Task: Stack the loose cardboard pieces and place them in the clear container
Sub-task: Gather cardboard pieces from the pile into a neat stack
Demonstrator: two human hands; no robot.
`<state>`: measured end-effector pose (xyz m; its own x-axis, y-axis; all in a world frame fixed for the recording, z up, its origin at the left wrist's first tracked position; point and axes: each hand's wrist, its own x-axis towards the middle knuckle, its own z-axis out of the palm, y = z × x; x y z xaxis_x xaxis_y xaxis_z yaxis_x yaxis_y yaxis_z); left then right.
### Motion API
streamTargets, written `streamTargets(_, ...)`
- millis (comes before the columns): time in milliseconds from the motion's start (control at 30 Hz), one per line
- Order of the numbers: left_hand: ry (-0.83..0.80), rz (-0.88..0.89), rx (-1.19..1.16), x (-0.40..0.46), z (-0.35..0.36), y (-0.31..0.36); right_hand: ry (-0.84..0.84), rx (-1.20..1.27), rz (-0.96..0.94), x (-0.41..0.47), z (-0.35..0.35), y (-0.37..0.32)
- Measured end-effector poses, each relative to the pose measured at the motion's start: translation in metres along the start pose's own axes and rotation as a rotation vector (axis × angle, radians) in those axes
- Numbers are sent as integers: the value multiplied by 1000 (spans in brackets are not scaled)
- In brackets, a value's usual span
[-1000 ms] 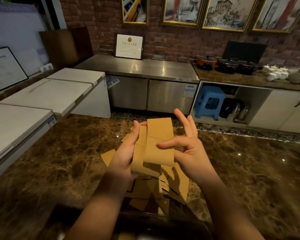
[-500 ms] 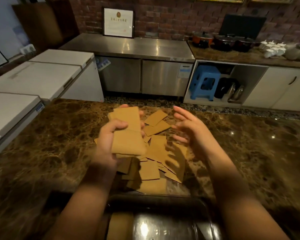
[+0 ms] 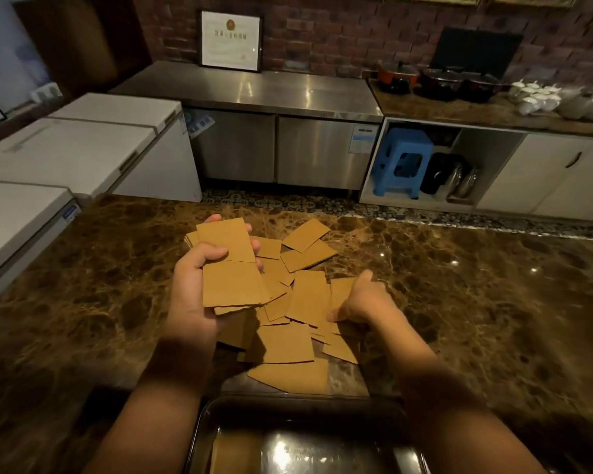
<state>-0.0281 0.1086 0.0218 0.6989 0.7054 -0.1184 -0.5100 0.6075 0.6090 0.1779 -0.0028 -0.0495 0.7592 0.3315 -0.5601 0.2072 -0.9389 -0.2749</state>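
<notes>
My left hand [image 3: 189,289] grips a small stack of tan cardboard pieces [image 3: 231,268] above the brown marble counter [image 3: 476,302], thumb over the top piece. A loose pile of cardboard pieces [image 3: 288,343] lies spread on the counter just right of and below the stack. My right hand [image 3: 365,302] is down on the right side of the pile, thumb up, fingers bent onto the pieces; their tips are hidden, so a hold cannot be made out. The clear container [image 3: 302,403] stands at the near edge below the pile, with something tan showing inside it.
White chest freezers [image 3: 65,148] line the left side. Across a patterned floor stands a steel counter [image 3: 254,94] with a framed certificate [image 3: 231,41]. A blue stool [image 3: 401,162] and pots sit in an open cabinet at the right.
My right hand let go of the stack and dropped from beside it onto the loose pile. The left hand keeps the stack. The view tilted down, showing more of the container.
</notes>
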Motion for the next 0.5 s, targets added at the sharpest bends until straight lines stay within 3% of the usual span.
streamTargets(133, 4, 7, -42, 2, -7, -2, 89, 161, -96, 2, -18, 12)
streamTargets(267, 20, 8, -57, 5, -7, -5, -112, 538, -74, -8, -30, 1)
streamTargets(367, 16, 6, -48, 7, -6, -7, -215, 447, -45, -15, -13, -22)
streamTargets(500, 10, 22, 10, 9, -5, -9, -84, 166, -70, -6, 24, -41)
